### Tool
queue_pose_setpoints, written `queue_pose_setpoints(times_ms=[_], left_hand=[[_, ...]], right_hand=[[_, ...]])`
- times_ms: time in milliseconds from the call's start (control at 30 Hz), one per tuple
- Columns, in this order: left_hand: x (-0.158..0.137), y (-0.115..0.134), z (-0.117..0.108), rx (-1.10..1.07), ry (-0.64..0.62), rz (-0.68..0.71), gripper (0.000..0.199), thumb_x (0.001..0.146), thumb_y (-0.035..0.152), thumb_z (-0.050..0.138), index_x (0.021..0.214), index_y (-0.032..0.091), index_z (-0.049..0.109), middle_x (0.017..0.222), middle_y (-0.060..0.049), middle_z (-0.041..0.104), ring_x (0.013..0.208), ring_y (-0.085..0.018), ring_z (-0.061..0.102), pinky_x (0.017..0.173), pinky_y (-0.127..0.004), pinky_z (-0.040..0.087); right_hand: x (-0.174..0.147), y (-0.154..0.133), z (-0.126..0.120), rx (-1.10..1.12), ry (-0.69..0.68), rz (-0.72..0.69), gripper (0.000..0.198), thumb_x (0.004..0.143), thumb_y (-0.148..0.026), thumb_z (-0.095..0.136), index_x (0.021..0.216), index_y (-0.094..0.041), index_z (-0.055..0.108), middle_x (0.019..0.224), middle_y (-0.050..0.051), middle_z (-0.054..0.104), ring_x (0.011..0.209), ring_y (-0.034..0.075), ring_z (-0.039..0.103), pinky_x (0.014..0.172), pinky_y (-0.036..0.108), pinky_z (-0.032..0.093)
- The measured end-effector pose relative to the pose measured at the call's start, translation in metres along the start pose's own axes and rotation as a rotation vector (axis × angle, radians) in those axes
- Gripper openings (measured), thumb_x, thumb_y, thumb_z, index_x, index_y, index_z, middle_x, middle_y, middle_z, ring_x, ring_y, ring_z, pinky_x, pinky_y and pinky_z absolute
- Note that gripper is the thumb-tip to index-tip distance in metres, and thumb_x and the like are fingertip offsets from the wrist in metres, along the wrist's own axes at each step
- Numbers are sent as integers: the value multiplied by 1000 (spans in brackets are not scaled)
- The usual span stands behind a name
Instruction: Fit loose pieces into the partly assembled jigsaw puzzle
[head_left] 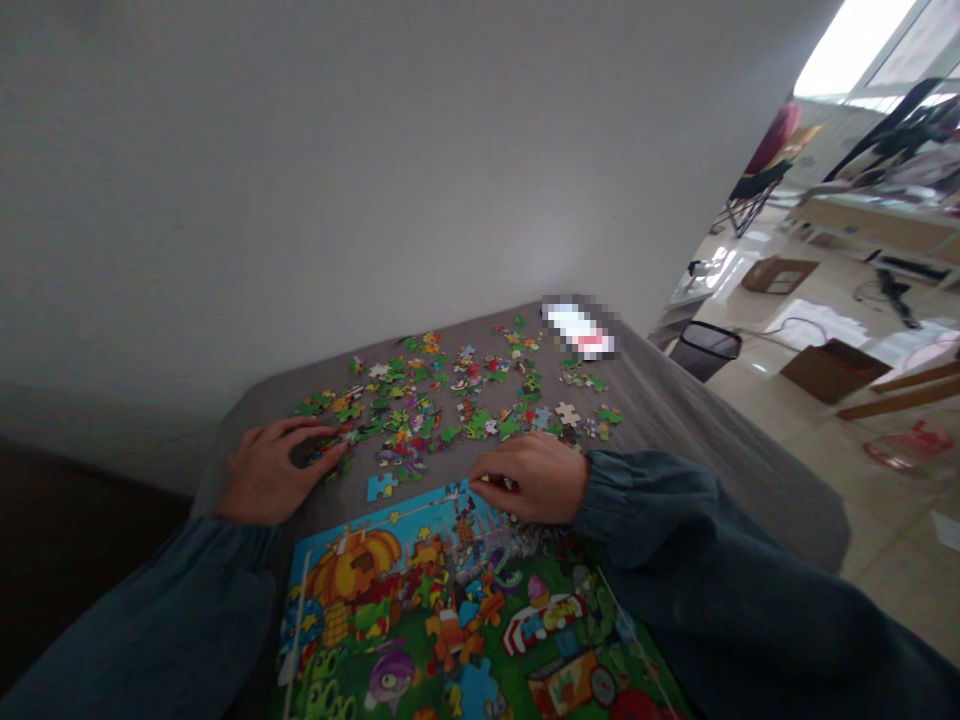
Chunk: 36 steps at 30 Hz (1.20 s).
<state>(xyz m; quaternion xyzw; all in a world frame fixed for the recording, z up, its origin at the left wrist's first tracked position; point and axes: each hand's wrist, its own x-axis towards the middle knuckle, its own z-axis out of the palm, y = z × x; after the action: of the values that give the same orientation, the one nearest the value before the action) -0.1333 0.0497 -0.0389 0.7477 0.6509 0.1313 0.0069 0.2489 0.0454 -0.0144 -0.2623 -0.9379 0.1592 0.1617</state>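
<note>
A colourful jigsaw puzzle board (450,560) lies close in front of me, with a pumpkin house and cartoon figures on it. My right hand (529,475) is at the board's far edge, fingers pinched on a small jigsaw piece (459,492) that they largely cover. To the left, my left hand (281,465) rests on the table among loose jigsaw pieces (409,415), thumb and fingers apart and curved around some of them. A light blue jigsaw piece (382,487) lies just beyond the board's edge, between the two hands. Several pieces sit loose on the board's picture.
The table has a grey cloth (675,420) and stands against a pale wall (390,180). A blurred-out lit phone (579,328) lies at the far right corner. Beyond on the floor are a dark bin (703,345), a cardboard box (834,370) and another box (780,275).
</note>
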Motion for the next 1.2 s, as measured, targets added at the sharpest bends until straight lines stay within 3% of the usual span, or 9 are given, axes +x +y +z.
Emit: queue_pose_setpoints(times_ms=[167, 300, 600, 700, 767, 833, 900, 1033, 1200], left_hand=[[0, 2, -3, 49, 21, -97, 50, 94, 63, 54, 109, 21, 76, 131, -10, 71, 127, -39, 60, 111, -60, 41], [1, 4, -1, 56, 22, -134, 47, 94, 55, 56, 116, 19, 76, 132, -15, 69, 128, -42, 59, 111, -62, 41], [-1, -4, -9, -17, 69, -59, 53, 98, 60, 50, 109, 15, 76, 124, -16, 69, 124, -40, 59, 112, -63, 39], [-13, 18, -18, -98, 64, 82, 57, 94, 71, 53, 109, 22, 76, 124, -10, 70, 124, -35, 60, 114, -57, 41], [-25, 47, -21, -190, -46, 276, 46, 89, 73, 61, 102, 33, 79, 119, -1, 72, 117, -26, 65, 107, -42, 51], [-38, 78, -22, -306, -209, 563, 26, 91, 58, 69, 102, 37, 80, 119, 0, 73, 118, -24, 64, 105, -39, 51], [-48, 101, -20, -345, -302, 720, 21, 89, 46, 76, 109, 41, 79, 120, 1, 73, 118, -23, 63, 102, -35, 52], [-54, 111, -14, -332, -368, 788, 38, 81, 41, 86, 117, 46, 75, 121, 4, 72, 116, -21, 62, 104, -32, 49], [-51, 105, -15, -344, -396, 780, 45, 73, 54, 91, 115, 46, 76, 120, 4, 73, 113, -22, 63, 101, -31, 49]], right_hand=[[0, 1, 0, 15, 1, -4, 24, 102, -31, 54, 102, -19, 75, 82, 4, 77, 69, 14, 64, 65, 29, 36], [1, 1, 0, 10, -16, -3, 25, 102, -31, 54, 103, -20, 76, 82, 4, 77, 69, 14, 64, 65, 29, 36], [2, 2, 0, 10, -27, 5, 25, 103, -31, 54, 105, -19, 76, 84, 5, 78, 72, 15, 66, 66, 29, 37], [3, 3, -2, 0, -20, 22, 25, 103, -31, 54, 104, -19, 76, 84, 4, 78, 74, 16, 67, 66, 28, 37], [4, 5, -3, -7, -22, 40, 23, 103, -31, 55, 103, -20, 76, 83, 4, 77, 75, 15, 67, 66, 28, 37], [5, 6, -4, -5, -31, 60, 22, 102, -32, 56, 102, -21, 76, 83, 4, 77, 74, 15, 67, 66, 27, 37], [5, 8, -5, -4, -35, 86, 22, 103, -33, 57, 103, -21, 76, 85, 4, 78, 74, 15, 67, 67, 27, 38], [5, 16, -10, -20, -23, 133, 23, 102, -32, 57, 104, -21, 77, 88, 5, 79, 76, 16, 68, 68, 27, 37], [3, 26, -15, -35, 39, 216, 22, 101, -31, 59, 104, -21, 78, 85, 3, 79, 72, 15, 66, 66, 28, 35]])
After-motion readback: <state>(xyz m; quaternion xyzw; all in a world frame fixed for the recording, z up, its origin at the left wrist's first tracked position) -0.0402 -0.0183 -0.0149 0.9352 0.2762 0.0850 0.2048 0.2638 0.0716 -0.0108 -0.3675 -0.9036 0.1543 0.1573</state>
